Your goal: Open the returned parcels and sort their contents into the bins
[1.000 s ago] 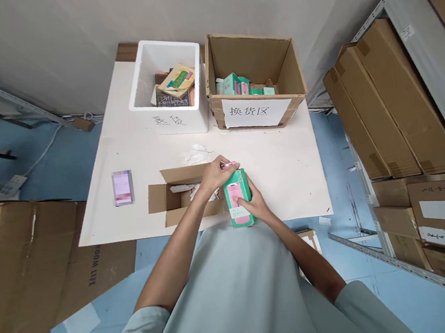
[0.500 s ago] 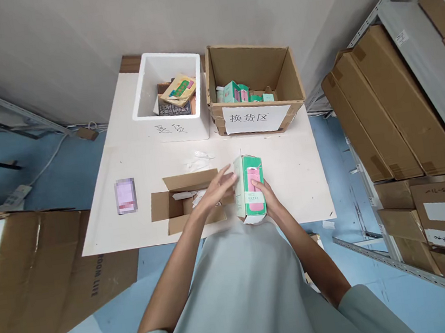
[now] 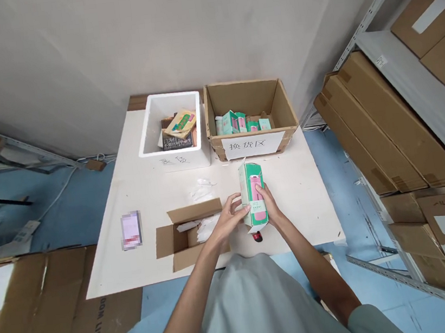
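Observation:
My right hand [image 3: 271, 206] grips a green and pink product box [image 3: 252, 191], held upright above the white table [image 3: 147, 190]. A dark red item [image 3: 257, 235] pokes out of the box's open bottom end. My left hand [image 3: 230, 221] touches the box's left side with curled fingers. Just left of my hands lies a small open cardboard box [image 3: 188, 235] with white paper inside.
At the table's back stand a white foam box [image 3: 172, 135] holding books and a labelled cardboard box [image 3: 249, 119] holding several green packages. A blurred card [image 3: 131, 230] lies at the left. Shelves with cartons [image 3: 385, 128] line the right; a big carton [image 3: 41, 316] sits at the lower left.
The green box was turned over and raised away from my body. Its bottom end now hangs open with a dark red item sticking out. My left hand came back to its side.

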The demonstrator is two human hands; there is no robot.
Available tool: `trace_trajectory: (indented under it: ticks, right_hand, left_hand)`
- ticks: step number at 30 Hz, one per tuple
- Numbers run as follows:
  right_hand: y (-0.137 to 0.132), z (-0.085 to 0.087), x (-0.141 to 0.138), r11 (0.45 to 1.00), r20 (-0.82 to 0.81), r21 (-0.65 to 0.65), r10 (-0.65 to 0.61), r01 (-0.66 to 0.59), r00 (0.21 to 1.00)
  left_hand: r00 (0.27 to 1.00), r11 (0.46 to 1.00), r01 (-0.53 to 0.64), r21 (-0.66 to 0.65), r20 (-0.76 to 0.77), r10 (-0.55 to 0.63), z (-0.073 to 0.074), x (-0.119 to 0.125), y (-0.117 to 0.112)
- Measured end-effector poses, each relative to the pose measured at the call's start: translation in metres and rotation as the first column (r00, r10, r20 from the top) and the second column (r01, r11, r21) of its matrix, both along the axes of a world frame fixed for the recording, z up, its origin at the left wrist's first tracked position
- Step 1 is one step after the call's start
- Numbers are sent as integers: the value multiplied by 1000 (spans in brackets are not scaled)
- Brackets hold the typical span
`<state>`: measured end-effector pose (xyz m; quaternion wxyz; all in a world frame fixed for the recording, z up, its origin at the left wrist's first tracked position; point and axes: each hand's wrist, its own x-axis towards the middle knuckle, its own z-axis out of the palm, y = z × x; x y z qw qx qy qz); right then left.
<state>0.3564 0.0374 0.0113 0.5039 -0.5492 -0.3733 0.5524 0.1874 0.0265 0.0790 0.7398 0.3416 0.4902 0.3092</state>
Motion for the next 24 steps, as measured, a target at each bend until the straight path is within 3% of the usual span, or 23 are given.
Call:
trace_trajectory:
  ticks: [3,5,8,11,15,18,24]
  right_hand:
    - [23,10,2,996,85,56,62,-67,995]
    - [36,17,7,994,125,61,82,-90,989]
    - [46,26,16,995,211,36,82,-92,974]
    - [46,29,21,986,136,23,162,-167,977]
    - [57,34,21,986,22,3,168,-168,986]
    - [95,49,28,991,2,32,132,-132,991]
    - [218,88,57,989,-15,88,123,-121,992]
  left_hand:
    - [991,998,14,-58,134,-6,6,6,16]
    - [990,997,-4,-79,139,15,7,8,30]
    - [994,992,-98,-76,31,101,4,8,55]
    - [975,979,-205,-15,-88,203,-1,8,84]
    - [964,973,-178,146,-171,202,1,15,124]
    - [973,963,-111,245,-171,155,13,27,162]
    - [993,949,-26,314,-104,62,40,47,263]
